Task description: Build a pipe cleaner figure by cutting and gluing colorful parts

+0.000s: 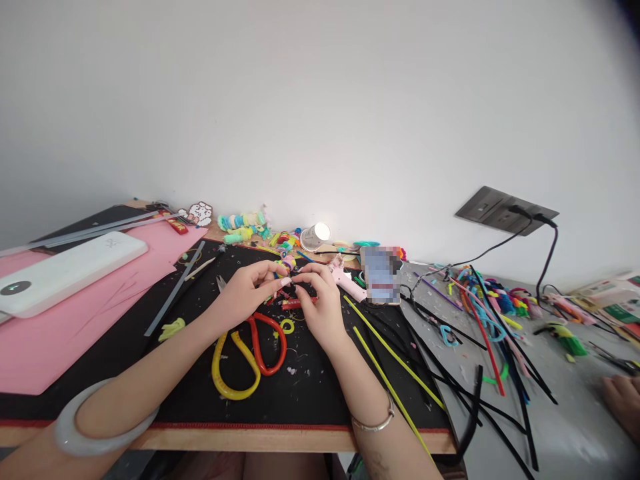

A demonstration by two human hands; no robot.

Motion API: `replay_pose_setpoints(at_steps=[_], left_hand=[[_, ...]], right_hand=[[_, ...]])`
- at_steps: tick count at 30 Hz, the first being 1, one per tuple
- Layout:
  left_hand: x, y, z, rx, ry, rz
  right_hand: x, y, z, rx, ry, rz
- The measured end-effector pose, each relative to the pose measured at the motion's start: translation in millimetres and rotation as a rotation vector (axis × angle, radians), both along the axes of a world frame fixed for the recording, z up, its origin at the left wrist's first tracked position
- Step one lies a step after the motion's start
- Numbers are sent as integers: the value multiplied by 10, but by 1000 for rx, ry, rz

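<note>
Above a black mat (190, 393), both my hands meet at the fingertips. My left hand (253, 290) is closed in a pinch, thumb against forefinger. Facing it, my right hand (320, 300) pinches too. A tiny dark piece shows between the fingertips, too small to name. Just behind the fingers sits a colourful yellow, pink and purple fuzzy item (286, 262), partly covered by the hands. Scissors with one yellow and one red handle (216, 373) lie below my left hand, their blades partly hidden by it. A small yellow curl (287, 326) lies between my wrists.
A pink glue gun (350, 285) and a phone (384, 277) are right of my hands; a paper cup (311, 238) stands behind. Yellow and black pipe cleaners (395, 353) spread rightward. A white device (80, 270) covers pink paper (65, 353). Another person's hand (623, 400) shows far right.
</note>
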State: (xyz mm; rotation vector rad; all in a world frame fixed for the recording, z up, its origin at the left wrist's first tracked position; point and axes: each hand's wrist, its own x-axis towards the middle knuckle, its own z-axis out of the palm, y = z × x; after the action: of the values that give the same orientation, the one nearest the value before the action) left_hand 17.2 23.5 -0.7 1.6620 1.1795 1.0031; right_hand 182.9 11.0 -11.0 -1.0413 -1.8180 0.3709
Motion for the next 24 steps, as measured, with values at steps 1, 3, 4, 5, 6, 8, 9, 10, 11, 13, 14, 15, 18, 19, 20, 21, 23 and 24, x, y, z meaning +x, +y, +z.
replay_pose_setpoints(at_steps=[1,3,4,5,6,8,9,10,11,13,14,15,18,19,20,21,23,24], left_hand=[[1,0,2,4,4,1],[-1,1,0,15,13,2],[-3,3,-2,22,18,3],[-5,4,-4,29,25,5],[-7,5,-7,37,33,7],[-11,7,-10,53,51,17],[-12,7,-11,60,63,22],[-13,7,-11,69,77,25],[-15,6,-12,79,92,29],[-18,3,-14,101,129,33],[-20,0,-16,113,151,32],[-22,-3,-18,124,172,30],[-27,-8,-28,151,215,13],[-28,-8,-32,155,222,7],[-28,-8,-36,158,224,5],[-28,-7,-39,158,224,3],[-28,-6,-42,155,220,3],[-27,-7,-40,154,215,4]], right_hand=[[0,-1,-1,-1,1,0],[2,-3,-2,-5,6,-2],[2,-3,-3,-7,8,-2],[3,-2,-4,-9,10,-3],[3,-1,-5,-11,12,-4],[3,2,-6,-13,15,-6],[3,4,-8,-12,16,-6],[3,6,-10,-13,17,-5],[3,8,-12,-11,20,-4],[4,11,-18,-11,23,-4],[5,13,-20,-11,24,-6],[6,14,-21,-13,24,-9],[8,14,-21,-16,32,-12],[8,15,-22,-19,37,-12],[8,15,-23,-23,42,-12],[9,15,-25,-30,46,-12],[9,17,-30,-49,56,-15],[8,17,-33,-60,64,-15]])
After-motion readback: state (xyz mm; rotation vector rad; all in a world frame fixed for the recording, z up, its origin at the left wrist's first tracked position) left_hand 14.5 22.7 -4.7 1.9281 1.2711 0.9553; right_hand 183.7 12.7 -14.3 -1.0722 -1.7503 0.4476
